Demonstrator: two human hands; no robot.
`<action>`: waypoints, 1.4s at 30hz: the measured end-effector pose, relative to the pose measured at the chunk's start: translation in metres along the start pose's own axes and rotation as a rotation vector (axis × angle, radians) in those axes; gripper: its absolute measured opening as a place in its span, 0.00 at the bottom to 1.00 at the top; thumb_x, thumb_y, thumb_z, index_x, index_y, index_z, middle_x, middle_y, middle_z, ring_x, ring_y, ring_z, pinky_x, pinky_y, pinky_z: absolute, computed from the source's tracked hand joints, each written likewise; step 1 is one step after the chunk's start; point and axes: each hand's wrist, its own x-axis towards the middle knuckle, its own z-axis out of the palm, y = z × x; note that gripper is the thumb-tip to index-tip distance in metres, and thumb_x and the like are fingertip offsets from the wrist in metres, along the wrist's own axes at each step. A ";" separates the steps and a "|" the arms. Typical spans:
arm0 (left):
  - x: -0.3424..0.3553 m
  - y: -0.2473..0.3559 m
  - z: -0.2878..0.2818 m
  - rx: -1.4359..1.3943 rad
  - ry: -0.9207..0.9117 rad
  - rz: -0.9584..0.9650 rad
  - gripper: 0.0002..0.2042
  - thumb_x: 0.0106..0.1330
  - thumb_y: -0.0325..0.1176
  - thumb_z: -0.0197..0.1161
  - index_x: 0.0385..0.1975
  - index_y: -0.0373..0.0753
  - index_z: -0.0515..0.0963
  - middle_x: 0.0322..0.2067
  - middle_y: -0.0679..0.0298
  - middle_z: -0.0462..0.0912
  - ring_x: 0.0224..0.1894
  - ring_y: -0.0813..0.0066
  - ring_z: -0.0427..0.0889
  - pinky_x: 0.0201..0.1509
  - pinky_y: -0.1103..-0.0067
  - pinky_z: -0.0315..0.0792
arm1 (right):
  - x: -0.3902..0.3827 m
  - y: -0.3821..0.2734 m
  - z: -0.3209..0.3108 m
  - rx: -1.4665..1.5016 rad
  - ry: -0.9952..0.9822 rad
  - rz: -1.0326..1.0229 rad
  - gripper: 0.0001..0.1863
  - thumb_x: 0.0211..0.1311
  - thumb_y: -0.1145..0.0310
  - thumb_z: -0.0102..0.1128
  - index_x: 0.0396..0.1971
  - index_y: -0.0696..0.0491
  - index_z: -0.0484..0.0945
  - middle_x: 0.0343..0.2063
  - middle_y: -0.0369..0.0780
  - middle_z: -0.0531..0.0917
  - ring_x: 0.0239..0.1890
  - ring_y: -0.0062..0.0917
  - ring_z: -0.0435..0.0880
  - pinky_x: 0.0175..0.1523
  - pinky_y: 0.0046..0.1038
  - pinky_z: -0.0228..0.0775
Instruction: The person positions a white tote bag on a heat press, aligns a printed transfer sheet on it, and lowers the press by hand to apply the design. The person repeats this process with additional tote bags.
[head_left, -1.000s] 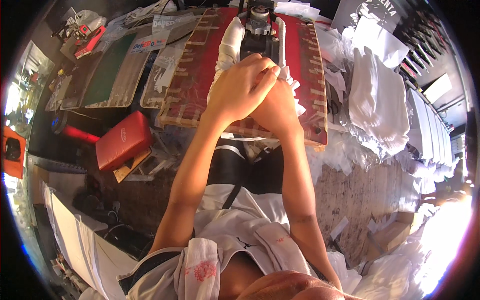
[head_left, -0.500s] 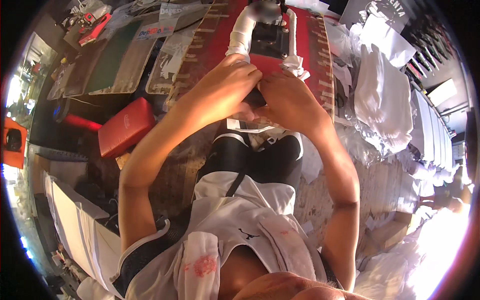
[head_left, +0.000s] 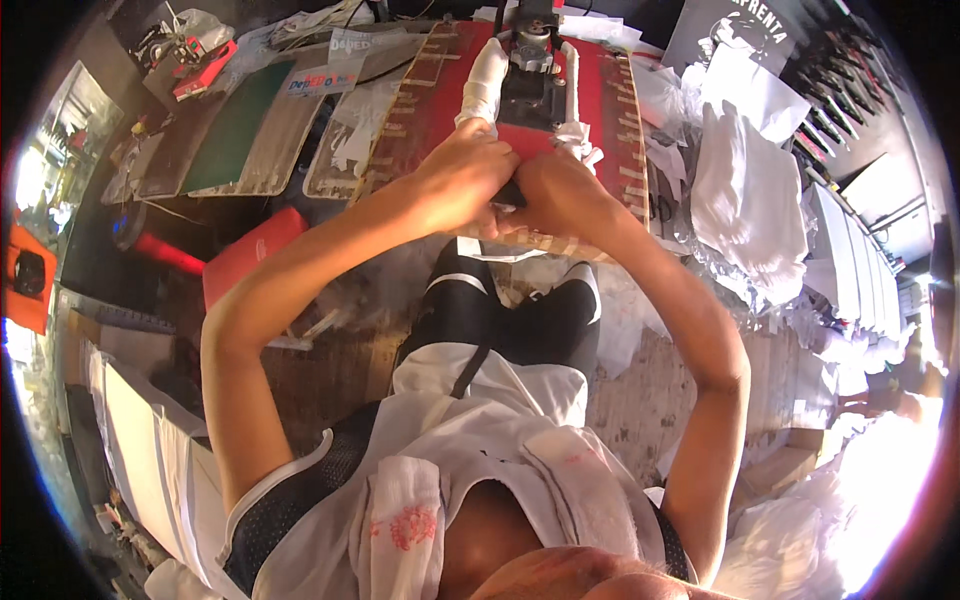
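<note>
My left hand and my right hand are close together at the near end of a red board, fingers curled inward. A small dark piece shows between them; whatever the fingertips grip is mostly hidden. Just beyond my hands, two arms wrapped in white cloth, the left wrapped arm and the right wrapped arm, flank a black metal mechanism. Knotted cloth hangs by my right hand. Short tape strips line the board's side edges.
To the left are a red box, a green panel and brown boards. A pile of white cloth and plastic lies on the right. White sheets lean at lower left. Wooden floor shows below.
Both elbows have spread outward, while my hands stay together at the board's near end. The view has shifted a little, showing more of the black mechanism.
</note>
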 end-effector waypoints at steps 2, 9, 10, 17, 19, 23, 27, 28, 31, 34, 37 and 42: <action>0.002 -0.001 0.002 -0.038 0.021 0.002 0.13 0.57 0.40 0.71 0.34 0.37 0.82 0.36 0.58 0.85 0.47 0.58 0.84 0.65 0.64 0.65 | -0.002 -0.003 -0.002 0.024 -0.014 0.027 0.37 0.51 0.31 0.72 0.28 0.57 0.88 0.26 0.50 0.86 0.39 0.48 0.88 0.54 0.47 0.72; 0.003 -0.002 -0.003 -0.155 -0.085 -0.062 0.29 0.40 0.37 0.82 0.43 0.34 0.79 0.41 0.56 0.83 0.54 0.53 0.81 0.70 0.62 0.62 | -0.004 -0.004 -0.008 0.067 -0.063 0.030 0.34 0.54 0.37 0.73 0.28 0.61 0.87 0.28 0.50 0.86 0.40 0.47 0.87 0.58 0.45 0.69; 0.001 -0.002 -0.006 -0.201 -0.090 -0.060 0.29 0.41 0.36 0.82 0.44 0.33 0.78 0.43 0.55 0.83 0.56 0.52 0.80 0.71 0.61 0.62 | -0.006 -0.003 -0.008 0.094 -0.026 0.006 0.33 0.54 0.39 0.74 0.28 0.62 0.86 0.29 0.51 0.86 0.41 0.47 0.87 0.58 0.45 0.70; -0.013 0.019 -0.015 -0.140 0.067 -0.094 0.24 0.47 0.33 0.80 0.42 0.33 0.75 0.46 0.54 0.78 0.62 0.53 0.74 0.79 0.58 0.59 | -0.024 -0.010 -0.004 0.137 0.225 -0.042 0.27 0.58 0.51 0.74 0.42 0.63 0.83 0.40 0.49 0.84 0.51 0.44 0.81 0.61 0.43 0.67; -0.019 0.033 -0.012 -0.120 0.084 -0.163 0.24 0.49 0.31 0.78 0.45 0.33 0.75 0.48 0.55 0.77 0.63 0.54 0.74 0.81 0.59 0.57 | -0.029 -0.012 0.000 0.124 0.274 -0.046 0.28 0.58 0.52 0.74 0.45 0.62 0.81 0.42 0.48 0.82 0.53 0.43 0.79 0.63 0.42 0.67; -0.026 0.047 -0.004 -0.085 0.134 -0.261 0.26 0.52 0.28 0.75 0.51 0.31 0.75 0.51 0.55 0.75 0.64 0.54 0.73 0.83 0.59 0.56 | -0.032 -0.014 0.008 0.100 0.362 -0.028 0.24 0.56 0.54 0.74 0.42 0.58 0.81 0.42 0.44 0.83 0.53 0.39 0.79 0.65 0.41 0.65; -0.027 0.048 -0.002 -0.153 0.132 -0.294 0.27 0.52 0.27 0.74 0.54 0.30 0.74 0.51 0.55 0.74 0.65 0.54 0.72 0.83 0.57 0.55 | -0.032 -0.013 0.012 0.125 0.431 -0.041 0.23 0.56 0.54 0.74 0.42 0.58 0.81 0.40 0.42 0.82 0.52 0.37 0.79 0.65 0.40 0.65; -0.026 0.048 -0.002 -0.166 0.134 -0.295 0.27 0.52 0.27 0.74 0.54 0.30 0.74 0.52 0.55 0.74 0.65 0.53 0.72 0.83 0.57 0.55 | -0.032 -0.013 0.012 0.138 0.434 -0.039 0.23 0.57 0.54 0.74 0.42 0.58 0.82 0.40 0.42 0.82 0.52 0.37 0.79 0.65 0.39 0.66; -0.024 0.048 -0.005 -0.191 0.151 -0.281 0.25 0.55 0.27 0.73 0.53 0.31 0.74 0.52 0.55 0.74 0.64 0.51 0.73 0.83 0.54 0.54 | -0.031 -0.013 0.012 0.197 0.485 -0.037 0.23 0.58 0.54 0.73 0.42 0.58 0.82 0.40 0.41 0.82 0.51 0.36 0.79 0.62 0.39 0.67; -0.023 0.045 -0.009 -0.213 0.137 -0.263 0.19 0.62 0.29 0.69 0.52 0.31 0.74 0.51 0.54 0.75 0.62 0.50 0.74 0.82 0.53 0.54 | -0.030 -0.014 0.015 0.239 0.558 -0.030 0.22 0.58 0.53 0.71 0.40 0.58 0.83 0.39 0.41 0.82 0.49 0.36 0.79 0.59 0.39 0.68; -0.021 0.044 -0.004 -0.226 0.177 -0.284 0.14 0.71 0.31 0.63 0.50 0.30 0.75 0.50 0.53 0.76 0.60 0.49 0.75 0.81 0.53 0.55 | -0.027 -0.017 0.021 0.239 0.624 0.005 0.21 0.56 0.53 0.71 0.36 0.58 0.84 0.36 0.41 0.83 0.47 0.36 0.79 0.58 0.39 0.68; -0.013 0.056 0.016 -0.127 0.328 -0.386 0.11 0.80 0.35 0.55 0.47 0.31 0.76 0.47 0.52 0.78 0.57 0.49 0.75 0.76 0.53 0.59 | -0.022 -0.019 0.033 0.238 0.729 0.035 0.15 0.53 0.57 0.66 0.28 0.56 0.82 0.32 0.42 0.83 0.43 0.37 0.80 0.56 0.40 0.70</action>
